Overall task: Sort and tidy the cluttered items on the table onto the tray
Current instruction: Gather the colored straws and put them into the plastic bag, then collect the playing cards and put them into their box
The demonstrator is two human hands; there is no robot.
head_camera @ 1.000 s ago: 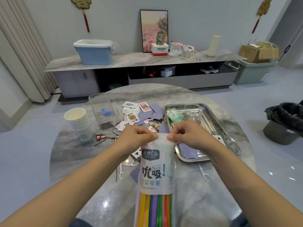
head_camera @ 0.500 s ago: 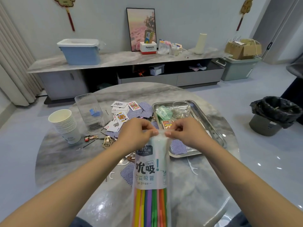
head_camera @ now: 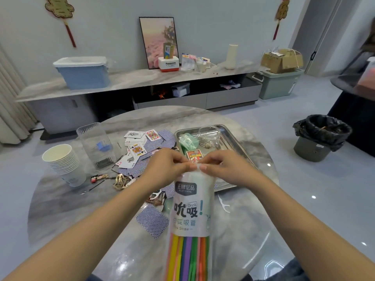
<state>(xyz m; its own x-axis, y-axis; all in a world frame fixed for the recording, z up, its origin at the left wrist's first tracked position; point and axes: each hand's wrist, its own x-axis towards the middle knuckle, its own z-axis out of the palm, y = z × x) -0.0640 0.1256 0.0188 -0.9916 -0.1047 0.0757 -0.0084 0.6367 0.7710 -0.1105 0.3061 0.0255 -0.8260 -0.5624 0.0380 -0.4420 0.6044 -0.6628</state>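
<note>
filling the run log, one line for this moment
left hand: pinches straw pack top | right hand: same | tray: pack not in

The straw bag (head_camera: 191, 216) runs off the bottom edge, so its lower end is unseen. Both forearms are cut by the bottom corners. The left hand (head_camera: 162, 169) and right hand (head_camera: 225, 169) cover the tray's (head_camera: 233, 138) near-left part and some cards (head_camera: 142, 151). At the right edge a dark blurred shape (head_camera: 359, 78) cannot be made out. Small dark pins inside the clear box (head_camera: 95, 145) are too fine to tell apart.
</note>
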